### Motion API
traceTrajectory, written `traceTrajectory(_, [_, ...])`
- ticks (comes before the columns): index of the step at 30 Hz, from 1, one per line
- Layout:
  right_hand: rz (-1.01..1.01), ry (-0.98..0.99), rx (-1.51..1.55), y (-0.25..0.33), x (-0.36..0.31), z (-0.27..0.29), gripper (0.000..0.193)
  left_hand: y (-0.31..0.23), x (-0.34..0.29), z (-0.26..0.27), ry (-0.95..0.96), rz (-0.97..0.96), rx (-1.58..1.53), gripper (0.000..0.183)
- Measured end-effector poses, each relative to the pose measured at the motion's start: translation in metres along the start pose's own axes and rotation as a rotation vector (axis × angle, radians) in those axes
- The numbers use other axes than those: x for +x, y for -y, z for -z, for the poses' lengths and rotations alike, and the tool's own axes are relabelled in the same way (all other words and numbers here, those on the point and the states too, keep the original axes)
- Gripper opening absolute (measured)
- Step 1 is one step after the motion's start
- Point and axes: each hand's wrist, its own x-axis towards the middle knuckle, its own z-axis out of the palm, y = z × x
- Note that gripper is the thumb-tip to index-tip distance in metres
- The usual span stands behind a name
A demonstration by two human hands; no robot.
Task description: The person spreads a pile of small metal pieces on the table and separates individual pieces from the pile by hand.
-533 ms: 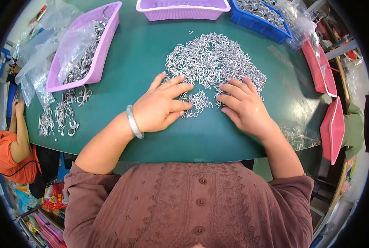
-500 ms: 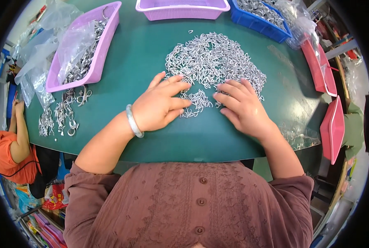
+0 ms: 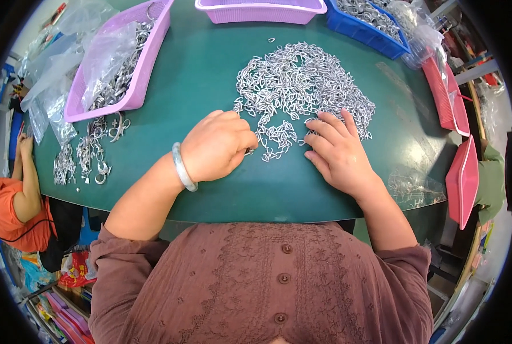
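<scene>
A wide heap of small silver metal links [image 3: 302, 77] lies on the green table, with a smaller cluster of the same links [image 3: 279, 136] in front of it. Just left of that cluster, my left hand [image 3: 218, 143] is closed, its fingers curled under, and a bit of metal link shows at the fingertips. How many links it holds is hidden. My right hand [image 3: 339, 152] lies open at the heap's near right edge. Its fingers are spread and touch the links there. One loose link [image 3: 271, 40] sits apart beyond the heap.
A purple basket [image 3: 135, 94] with metal pieces and plastic bags stands at left, near several silver keychain-like pieces [image 3: 85, 156]. Farther back are another purple basket [image 3: 261, 15] and a blue basket [image 3: 370, 40] of metal parts. Pink trays [image 3: 461, 183] line the right edge. A person in orange [image 3: 15, 215] sits at left.
My left hand has curled from spread fingers into a closed grip and drawn slightly left of the small cluster. My right hand stays open by the heap. The whole view has shifted a little.
</scene>
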Motion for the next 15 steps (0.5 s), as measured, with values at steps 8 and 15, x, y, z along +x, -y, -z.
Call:
traceTrajectory(8, [0.008,-0.007,0.070,0.012,0.005,0.001,0.031,-0.003,0.002,0.007,-0.078,0.085,-0.125,0.011])
traceTrajectory(15, [0.039,-0.016,0.136,0.024,0.010,0.002,0.025,0.004,-0.002,0.004,0.083,0.133,-0.105,0.009])
